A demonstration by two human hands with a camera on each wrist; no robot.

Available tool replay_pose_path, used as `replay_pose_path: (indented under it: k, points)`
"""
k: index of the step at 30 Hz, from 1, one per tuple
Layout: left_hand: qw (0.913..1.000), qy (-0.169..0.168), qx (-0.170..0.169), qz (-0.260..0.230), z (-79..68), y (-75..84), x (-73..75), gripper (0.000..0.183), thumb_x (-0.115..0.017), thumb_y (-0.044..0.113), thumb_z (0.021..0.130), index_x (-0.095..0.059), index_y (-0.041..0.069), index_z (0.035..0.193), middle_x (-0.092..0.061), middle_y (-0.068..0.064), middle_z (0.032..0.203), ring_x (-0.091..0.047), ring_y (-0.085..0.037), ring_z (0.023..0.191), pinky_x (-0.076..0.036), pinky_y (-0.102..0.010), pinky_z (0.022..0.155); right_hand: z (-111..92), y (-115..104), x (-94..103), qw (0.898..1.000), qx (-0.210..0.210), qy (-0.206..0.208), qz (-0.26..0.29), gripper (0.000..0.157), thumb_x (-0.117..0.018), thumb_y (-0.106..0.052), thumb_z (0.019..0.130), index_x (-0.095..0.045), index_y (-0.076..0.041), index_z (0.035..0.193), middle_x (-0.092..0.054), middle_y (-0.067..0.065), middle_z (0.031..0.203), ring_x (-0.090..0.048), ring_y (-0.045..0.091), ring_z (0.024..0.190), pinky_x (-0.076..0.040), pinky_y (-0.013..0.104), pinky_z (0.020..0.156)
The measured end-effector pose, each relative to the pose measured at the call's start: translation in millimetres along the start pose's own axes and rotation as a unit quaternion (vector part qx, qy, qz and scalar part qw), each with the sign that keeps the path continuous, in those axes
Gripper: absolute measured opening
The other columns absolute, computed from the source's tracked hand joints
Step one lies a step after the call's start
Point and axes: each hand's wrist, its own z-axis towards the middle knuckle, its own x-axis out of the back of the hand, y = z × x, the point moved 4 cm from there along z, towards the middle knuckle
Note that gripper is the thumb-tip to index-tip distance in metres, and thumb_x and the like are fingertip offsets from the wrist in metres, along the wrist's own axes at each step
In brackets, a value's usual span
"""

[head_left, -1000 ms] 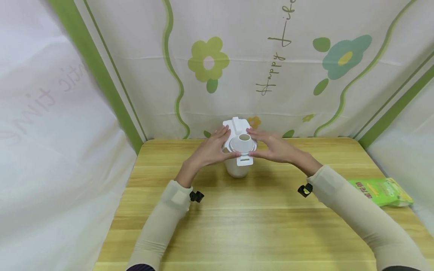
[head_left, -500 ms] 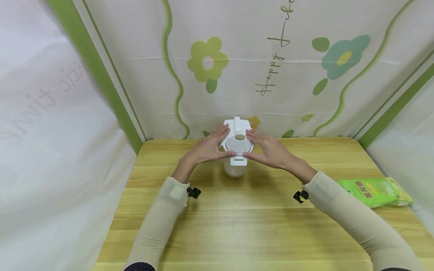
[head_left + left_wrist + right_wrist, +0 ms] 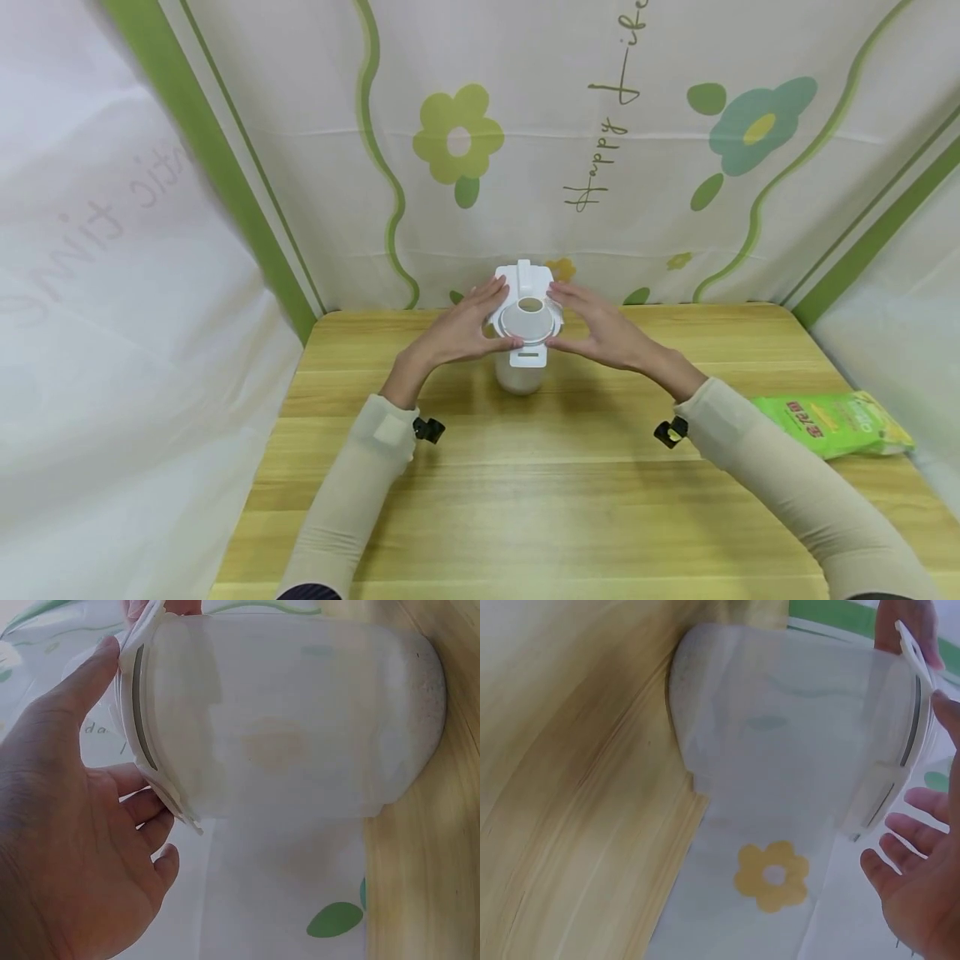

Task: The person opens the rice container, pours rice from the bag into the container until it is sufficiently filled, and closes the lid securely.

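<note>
A tall translucent plastic container (image 3: 517,379) stands upright on the wooden table (image 3: 480,500), topped by a white lid (image 3: 528,358) with a raised round spout and a slotted front tab. Pale grainy stuff shows at the container's bottom in both wrist views. My left hand (image 3: 461,327) holds the lid's left edge, its thumb (image 3: 97,671) on the rim and fingertips curled against the lid's back side. On the other side my right hand (image 3: 603,329) has spread, relaxed fingers. Its thumb tip (image 3: 940,699) lies right at the rim, while its other fingers show a gap from the lid.
A green and yellow soft packet (image 3: 832,423) lies at the table's right side. Behind the table hangs a white curtain (image 3: 540,167) printed with flowers, close behind the container. More white cloth (image 3: 112,333) borders the left side.
Over the second, the container and lid have shifted slightly left and straightened. Since half a second ago, my right hand has eased slightly outward from the lid; the left hand stays at it.
</note>
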Motion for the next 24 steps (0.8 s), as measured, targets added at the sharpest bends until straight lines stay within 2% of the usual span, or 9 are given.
replay_pose_path:
  k: [4,9,12,16,19,24]
  points:
    - [1.0,0.002,-0.003,0.002,0.0,2.2,0.1,0.108,-0.071,0.064,0.094,-0.021,0.004,0.168,-0.011,-0.011,0.177,-0.008,-0.025,0.165,-0.008,-0.047,0.133,1,7,3.8,0.999,-0.008,0.008,0.033,0.091,-0.086,-0.036,0.091,-0.04,-0.002,0.162,-0.038,0.02,0.167,-0.034,0.043,0.155,-0.03,0.066,0.123]
    - [1.0,-0.004,0.005,0.006,0.0,4.5,-0.8,0.108,-0.069,0.066,0.094,-0.021,0.005,0.169,-0.011,-0.008,0.177,-0.005,-0.021,0.165,-0.006,-0.044,0.133,1,19,4.5,0.996,-0.023,0.011,0.086,0.097,-0.09,-0.031,0.088,-0.037,-0.007,0.165,-0.04,0.022,0.166,-0.039,0.042,0.153,-0.038,0.063,0.119]
    - [0.9999,-0.007,0.01,0.011,0.4,5.5,-1.5,0.107,-0.069,0.066,0.095,-0.021,0.006,0.169,-0.011,-0.007,0.177,-0.005,-0.02,0.165,-0.006,-0.044,0.133,2,29,2.2,0.99,-0.029,0.007,0.139,0.097,-0.092,-0.023,0.086,-0.037,-0.008,0.165,-0.041,0.021,0.166,-0.041,0.039,0.152,-0.039,0.058,0.12]
    - [0.9997,-0.009,0.015,0.018,0.6,6.7,-1.8,0.106,-0.068,0.066,0.095,-0.02,0.007,0.169,-0.012,-0.007,0.177,-0.005,-0.02,0.165,-0.007,-0.045,0.133,2,41,-3.1,0.979,-0.038,-0.007,0.202,0.094,-0.09,-0.013,0.086,-0.038,-0.006,0.164,-0.042,0.019,0.166,-0.041,0.038,0.152,-0.036,0.058,0.122]
    - [0.9997,-0.009,0.017,0.016,0.3,7.8,-1.2,0.106,-0.068,0.066,0.095,-0.02,0.007,0.169,-0.012,-0.008,0.177,-0.005,-0.02,0.165,-0.007,-0.044,0.133,3,47,-6.0,0.971,-0.043,-0.016,0.233,0.093,-0.089,-0.008,0.087,-0.037,-0.004,0.164,-0.041,0.018,0.166,-0.04,0.04,0.152,-0.036,0.059,0.122]
    - [0.9997,-0.007,0.018,0.013,0.1,8.1,-0.7,0.106,-0.068,0.066,0.095,-0.021,0.007,0.169,-0.013,-0.008,0.177,-0.006,-0.02,0.165,-0.007,-0.044,0.133,5,50,-9.2,0.962,-0.052,-0.019,0.268,0.092,-0.088,-0.005,0.087,-0.037,-0.004,0.164,-0.04,0.016,0.167,-0.04,0.037,0.153,-0.037,0.055,0.122]
